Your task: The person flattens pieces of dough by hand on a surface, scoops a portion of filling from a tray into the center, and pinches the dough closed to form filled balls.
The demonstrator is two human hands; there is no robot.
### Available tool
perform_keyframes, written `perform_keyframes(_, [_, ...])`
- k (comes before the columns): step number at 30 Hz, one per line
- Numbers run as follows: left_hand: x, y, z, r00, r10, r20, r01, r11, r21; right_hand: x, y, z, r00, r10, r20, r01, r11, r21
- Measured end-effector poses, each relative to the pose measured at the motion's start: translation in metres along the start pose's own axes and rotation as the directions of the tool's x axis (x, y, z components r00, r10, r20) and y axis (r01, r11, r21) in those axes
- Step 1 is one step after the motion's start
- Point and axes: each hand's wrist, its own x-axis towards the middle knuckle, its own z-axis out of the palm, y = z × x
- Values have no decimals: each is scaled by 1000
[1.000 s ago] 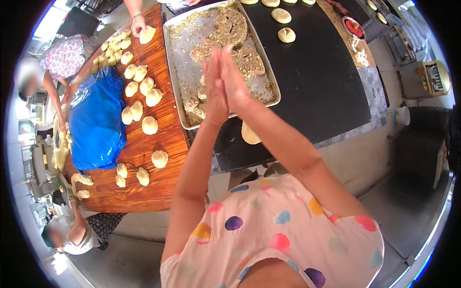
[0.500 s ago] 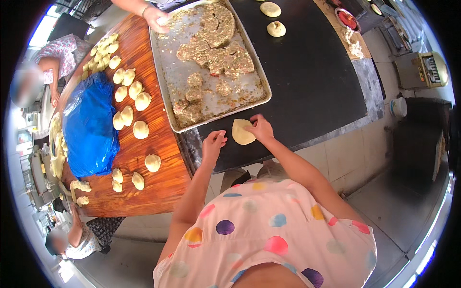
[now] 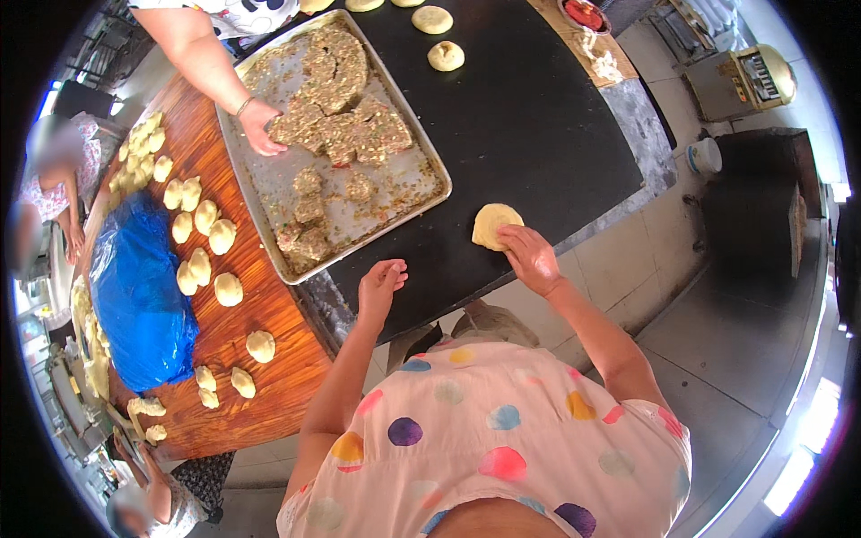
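Note:
A flat round of yellowish dough (image 3: 494, 225) is at the near edge of the black work surface. My right hand (image 3: 529, 255) grips its near right edge, with the fingers over the top. My left hand (image 3: 383, 285) is held above the black surface, apart from the dough, its fingertips drawn together with nothing visible in them. Beyond my left hand lies a large metal tray (image 3: 359, 231) of chopped filling (image 3: 345, 125), some of it in small clumps. Another person's hand (image 3: 262, 125) reaches into the tray and touches the filling.
To the left, a wooden table (image 3: 269, 403) bears several dough balls (image 3: 228, 289) and a blue plastic bag (image 3: 143, 287). Several round filled buns (image 3: 446, 56) sit on the far black surface. A bowl of red food (image 3: 583, 13) stands at the back right. Two people are farther left.
My right hand has carried the dough round to the right, away from my left hand and the tray. The other person's hand has moved nearer, onto the filling. The view has turned.

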Motion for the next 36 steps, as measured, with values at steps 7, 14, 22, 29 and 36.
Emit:
perform_keyframes(7, [0,5,3,1000,-7,-8,7,1000,-2,27,54,22,753,568,-332,-616,787,-49])
perform_keyframes(14, [2,12,12,998,-6,-70,3,999,-38,76,36,95,919,393,-42,-370,817,-442])
perform_keyframes(22, [-18,12,35,999,-9,51,9,1000,0,72,56,89,901,397,-177,-431,870,-241])
perform_keyframes(29, [-32,10,11,987,-74,-140,58,991,-117,23,105,38,631,768,-113,-757,641,126])
perform_keyframes(36, [-10,5,56,996,-35,86,46,991,-123,19,104,50,578,753,316,-807,586,79])
